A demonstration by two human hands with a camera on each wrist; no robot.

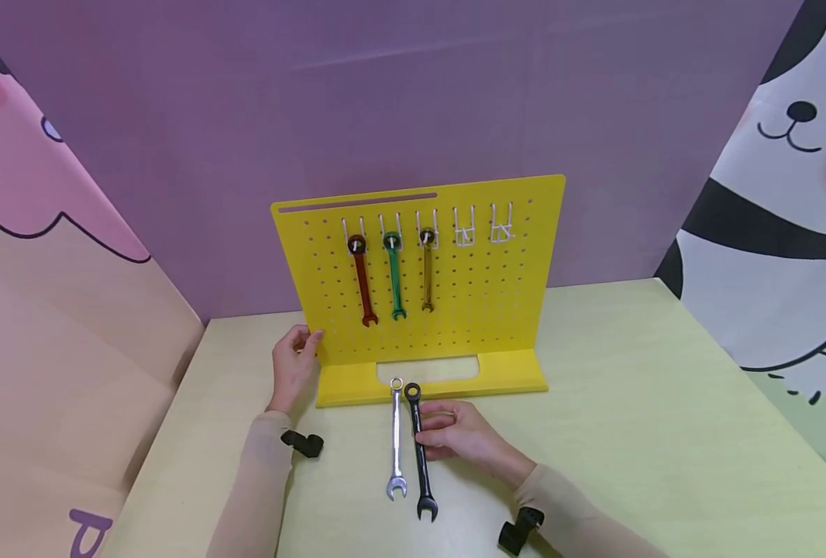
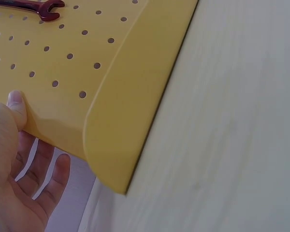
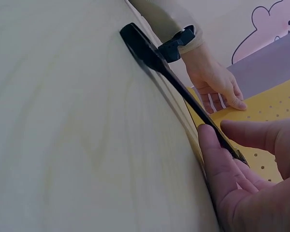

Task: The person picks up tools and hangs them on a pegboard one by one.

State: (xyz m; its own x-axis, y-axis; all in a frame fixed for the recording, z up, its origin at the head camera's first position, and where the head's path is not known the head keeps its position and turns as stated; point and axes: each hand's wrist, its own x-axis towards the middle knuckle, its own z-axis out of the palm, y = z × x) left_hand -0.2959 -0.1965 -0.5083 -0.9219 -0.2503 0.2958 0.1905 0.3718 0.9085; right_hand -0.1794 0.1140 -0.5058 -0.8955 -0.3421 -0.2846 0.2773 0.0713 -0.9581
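Observation:
A yellow pegboard (image 1: 346, 385) stands upright on its base. My left hand (image 1: 293, 370) holds its left edge, with the thumb on the front face and the other fingers behind. In front of the base, my right hand (image 1: 467, 439) pinches a black combination wrench (image 1: 423, 477) between thumb and fingers, ring end toward the board. Just left of it lies a silver wrench (image 1: 397, 442), its ring end over the base's front edge. Red (image 1: 363, 283), green (image 1: 395, 280) and gold (image 1: 428, 273) wrenches hang by their ring ends from white hooks on the board.
Two more white hooks, one of them (image 1: 465, 230) beside the gold wrench, bear nothing. The board stands on a pale wooden table (image 1: 636, 434) before a purple wall (image 1: 413, 108). Cartoon panels flank it, a panda (image 1: 769, 310) on the right.

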